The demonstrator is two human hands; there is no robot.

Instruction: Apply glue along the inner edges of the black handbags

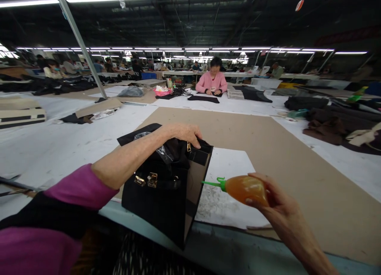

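A black handbag (154, 201) with gold clasps (152, 179) lies at the table's near edge, its lower part jutting past it. My left hand (187, 133) rests on the bag's upper right corner, fingers curled over the edge beside a gold zipper pull (189, 147). My right hand (275, 199) grips a squeeze bottle (245, 189) of amber liquid, held sideways. Its green nozzle (212, 183) points left, close to the bag's open side panel (195, 179), where a brownish inner face shows. Crumpled clear plastic (164, 152) sits on the bag's top.
Under the bottle lies a stained white sheet (220, 205) on brown board (285, 164). Across the table a person in pink (212, 82) handles black pieces. Dark fabric (330, 120) is heaped at right. Board pieces (98, 107) lie left, near a metal post (80, 41).
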